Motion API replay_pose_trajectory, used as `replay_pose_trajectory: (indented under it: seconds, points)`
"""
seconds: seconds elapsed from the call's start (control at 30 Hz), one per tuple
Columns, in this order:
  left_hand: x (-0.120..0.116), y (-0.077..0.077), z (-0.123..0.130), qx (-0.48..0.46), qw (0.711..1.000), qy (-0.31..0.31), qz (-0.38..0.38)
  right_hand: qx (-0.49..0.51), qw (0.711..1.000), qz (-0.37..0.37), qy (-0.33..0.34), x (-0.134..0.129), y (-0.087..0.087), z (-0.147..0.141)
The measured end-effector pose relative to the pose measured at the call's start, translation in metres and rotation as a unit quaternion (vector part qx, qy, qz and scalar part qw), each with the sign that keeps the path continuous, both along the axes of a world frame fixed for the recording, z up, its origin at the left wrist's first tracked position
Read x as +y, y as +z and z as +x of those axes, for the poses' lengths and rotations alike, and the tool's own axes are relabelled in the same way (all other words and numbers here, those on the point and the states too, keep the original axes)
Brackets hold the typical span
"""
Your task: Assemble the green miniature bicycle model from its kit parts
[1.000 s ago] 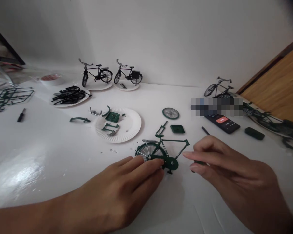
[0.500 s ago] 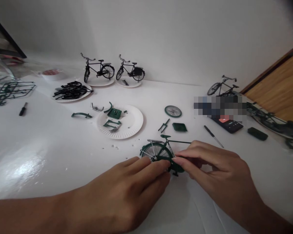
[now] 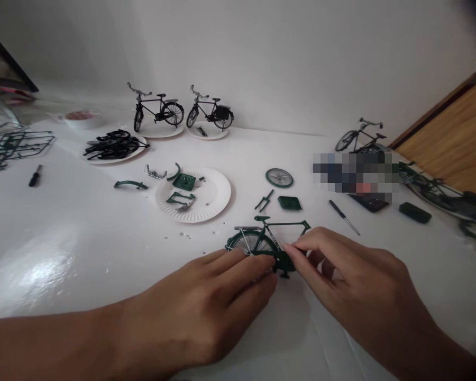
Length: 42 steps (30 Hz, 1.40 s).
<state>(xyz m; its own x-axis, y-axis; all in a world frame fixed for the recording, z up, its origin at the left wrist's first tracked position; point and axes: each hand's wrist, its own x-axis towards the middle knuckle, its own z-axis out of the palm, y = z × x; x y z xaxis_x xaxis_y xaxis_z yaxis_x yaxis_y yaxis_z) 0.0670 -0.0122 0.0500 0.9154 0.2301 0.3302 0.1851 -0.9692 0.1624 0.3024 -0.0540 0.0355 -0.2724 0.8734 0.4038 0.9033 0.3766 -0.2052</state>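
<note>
A green model bicycle, with a rear wheel, saddle and grey rear rack but no front wheel on it, stands tilted slightly on the white table. My left hand is closed on its lower rear, fingers over the bottom of the wheel and the chain cover. Thumb and fingertips of my right hand pinch at the lower front of the frame, by the chain cover; what exactly lies between them is hidden. Beyond the bicycle lie a loose wheel, a green fork and a green box-shaped part.
A paper plate holds green and silver parts, with a curved fender left of it. Screwdrivers lie right and far left. Finished black bicycles and a plate of black parts stand behind. Green sprues lie left.
My right hand has shifted slightly down off the top tube, so the front of the bicycle frame now shows. My left hand keeps its hold. The view has tilted a little.
</note>
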Motion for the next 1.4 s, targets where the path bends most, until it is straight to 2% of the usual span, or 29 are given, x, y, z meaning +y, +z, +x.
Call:
replay_pose_trajectory:
  seconds: [0.1,0.23,0.43,0.63,0.83,0.97,1.07,1.27,1.4]
  points:
    - [0.000,0.001,0.001,0.003,1.000,0.011,0.002,-0.026,1.000,-0.011,-0.011,-0.002,0.001,-0.002]
    - [0.001,-0.006,0.003,-0.014,0.999,0.014,-0.027,0.051,0.995,-0.079,-0.036,0.003,0.004,-0.005]
    - [0.003,-0.019,0.001,-0.037,0.997,-0.003,-0.060,0.185,0.968,-0.146,-0.082,0.009,0.003,-0.006]
    - [0.002,-0.017,0.001,-0.034,0.999,-0.005,-0.033,0.236,0.942,-0.216,-0.102,0.003,0.001,-0.004]
    - [0.003,-0.017,0.002,-0.044,0.998,-0.012,-0.052,0.286,0.910,-0.287,-0.087,0.001,0.004,-0.006]
    - [0.003,-0.015,0.001,-0.042,0.993,-0.003,-0.107,0.314,0.884,-0.333,-0.096,0.004,0.004,-0.006]
    - [0.004,-0.014,0.000,-0.062,0.984,0.022,-0.163,0.330,0.877,-0.336,-0.092,0.005,0.002,-0.004]
    - [0.025,-0.002,0.011,-0.161,0.940,0.136,-0.267,0.344,0.862,-0.370,-0.043,0.016,0.007,-0.005]
    - [0.042,-0.002,0.017,-0.151,0.911,0.129,-0.362,0.355,0.829,-0.431,-0.025,0.030,0.017,-0.014]
